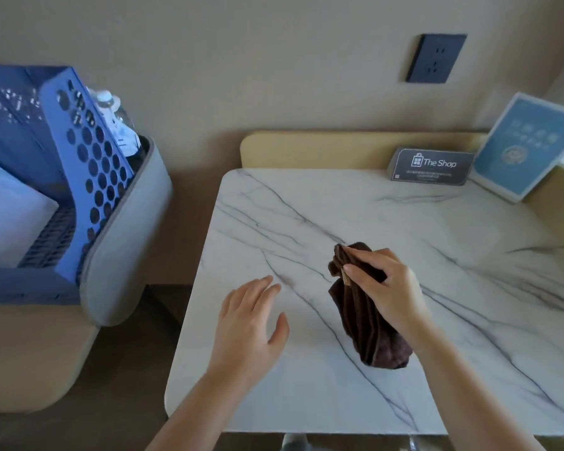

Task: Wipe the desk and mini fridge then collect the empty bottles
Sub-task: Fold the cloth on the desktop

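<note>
The right grip (385,288) pinches a bunched brown cloth (368,327), whose lower end rests on the marble surface (306,392). The left grip (248,320), fingers spread, is at its 8 o'clock, apart. A sign (433,166) and a blue card (525,148) stand at 1 o'clock. A basket (88,157) with a bottle (111,105) is at 10.

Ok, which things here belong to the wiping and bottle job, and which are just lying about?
For the job: brown cloth, gripped by the right hand; marble desk; plastic bottle in the blue basket.
Lying about: The Shop sign; blue card; wall socket.
</note>
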Tool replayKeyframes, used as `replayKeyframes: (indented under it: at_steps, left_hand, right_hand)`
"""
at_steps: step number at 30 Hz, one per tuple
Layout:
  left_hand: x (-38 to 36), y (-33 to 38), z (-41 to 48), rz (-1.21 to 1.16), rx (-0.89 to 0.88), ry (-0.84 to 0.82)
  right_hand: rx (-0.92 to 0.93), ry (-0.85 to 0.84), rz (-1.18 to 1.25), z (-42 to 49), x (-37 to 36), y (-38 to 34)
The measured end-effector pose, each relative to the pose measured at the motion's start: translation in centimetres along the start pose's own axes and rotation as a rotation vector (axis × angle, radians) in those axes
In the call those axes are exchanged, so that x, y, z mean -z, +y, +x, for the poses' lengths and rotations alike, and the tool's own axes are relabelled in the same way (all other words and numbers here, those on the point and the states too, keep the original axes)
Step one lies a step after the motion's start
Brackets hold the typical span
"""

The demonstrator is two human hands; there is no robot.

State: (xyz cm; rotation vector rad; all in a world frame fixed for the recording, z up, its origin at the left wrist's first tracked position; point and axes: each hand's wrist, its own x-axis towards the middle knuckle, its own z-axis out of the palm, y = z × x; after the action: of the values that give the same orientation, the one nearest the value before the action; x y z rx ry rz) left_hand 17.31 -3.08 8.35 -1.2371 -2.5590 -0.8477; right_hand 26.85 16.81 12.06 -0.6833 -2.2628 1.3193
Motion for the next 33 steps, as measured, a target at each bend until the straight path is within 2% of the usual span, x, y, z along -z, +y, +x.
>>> replayKeyframes:
  at_steps: [7, 17, 20, 23, 25, 29, 33]
  left_hand:
    - [-1.2, -3.0, 4.2, -0.007, 0.086, -0.01]
    - [-0.9, -7.9, 4.8, 0.063, 0.171, -0.109]
    - [-1.0, -8.9, 4.8, 0.057, 0.165, -0.108]
    - [-1.4, -9.6, 5.0, 0.049, 0.14, -0.108]
    - [-1.9, -9.9, 5.3, 0.024, 0.114, -0.092]
    - [-3.3, -9.7, 6.1, -0.039, 0.008, -0.022]
    - [-4.9, -9.5, 6.9, -0.055, -0.081, 0.039]
  right_hand:
    - [0.132, -0.185, -0.262, 8.8, -2.0, 0.4]
    - [0.496, -0.747, -0.665, 15.2, -11.9, -0.1]
    - [0.547, -0.843, -0.731, 14.8, -13.8, 0.8]
    - [0.57, -0.783, -0.679, 14.0, -14.0, 1.7]
    - [0.552, -0.681, -0.573, 13.4, -13.1, 2.0]
    - [0.463, -0.341, -0.461, 11.3, -9.8, 3.6]
    - [0.366, -0.04, -0.48, 8.2, -8.0, 5.4]
